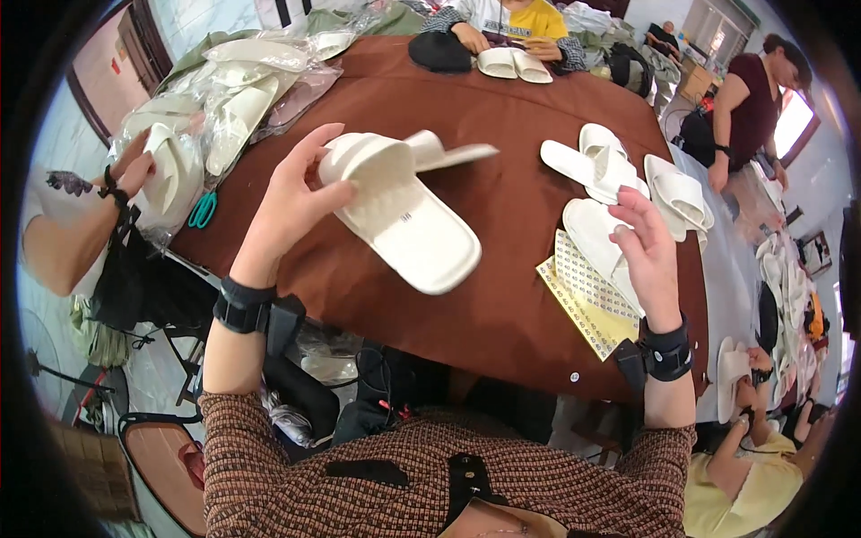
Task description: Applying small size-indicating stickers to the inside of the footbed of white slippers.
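Head view: left hand (pixel 300 193) grips white slipper (pixel 408 229) at strap; right hand (pixel 649 260), loosely curled, overlaps another slipper (pixel 589 235) beside stickers (pixel 585 294), grip unclear.

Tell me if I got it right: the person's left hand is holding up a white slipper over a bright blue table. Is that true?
Not quite: the table is brown, not bright blue, as the head view shows. The left hand is holding up a white slipper over it.
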The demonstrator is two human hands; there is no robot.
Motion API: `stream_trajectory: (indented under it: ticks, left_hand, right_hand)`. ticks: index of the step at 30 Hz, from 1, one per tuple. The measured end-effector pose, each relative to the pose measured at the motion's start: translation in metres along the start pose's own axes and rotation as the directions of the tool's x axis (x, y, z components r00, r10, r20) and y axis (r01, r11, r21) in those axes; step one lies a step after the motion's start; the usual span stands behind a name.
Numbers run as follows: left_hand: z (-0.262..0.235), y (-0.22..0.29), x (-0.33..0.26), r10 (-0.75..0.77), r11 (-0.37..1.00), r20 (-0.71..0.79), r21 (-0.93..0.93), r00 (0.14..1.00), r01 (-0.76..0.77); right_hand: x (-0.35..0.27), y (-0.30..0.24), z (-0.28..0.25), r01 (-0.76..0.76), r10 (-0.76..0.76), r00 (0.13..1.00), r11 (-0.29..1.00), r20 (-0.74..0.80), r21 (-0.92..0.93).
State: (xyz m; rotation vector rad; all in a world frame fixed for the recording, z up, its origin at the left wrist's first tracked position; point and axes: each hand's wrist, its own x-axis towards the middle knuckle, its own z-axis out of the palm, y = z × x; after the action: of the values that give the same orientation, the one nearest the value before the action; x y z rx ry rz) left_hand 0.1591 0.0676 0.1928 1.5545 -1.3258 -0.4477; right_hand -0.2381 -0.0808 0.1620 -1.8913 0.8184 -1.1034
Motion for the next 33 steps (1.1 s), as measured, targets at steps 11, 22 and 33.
stream_trajectory:
  ticks: [11,22,33]
  left_hand:
    - [0.038,0.010,-0.028,0.049,0.998,0.149,0.025,0.988,-0.053]
    - [0.040,-0.009,-0.035,-0.017,1.000,0.102,-0.009,0.995,0.018]
    - [0.031,0.013,-0.054,-0.017,1.000,0.214,-0.015,0.977,0.021]
  right_hand:
    - [-0.012,0.011,0.008,-0.009,0.028,0.991,0.989,0.133,-0.146]
    - [0.009,0.015,0.029,-0.038,0.077,0.956,0.989,0.283,-0.143]
    - [0.003,0.019,0.117,0.389,-0.220,0.838,0.883,0.500,-0.262]
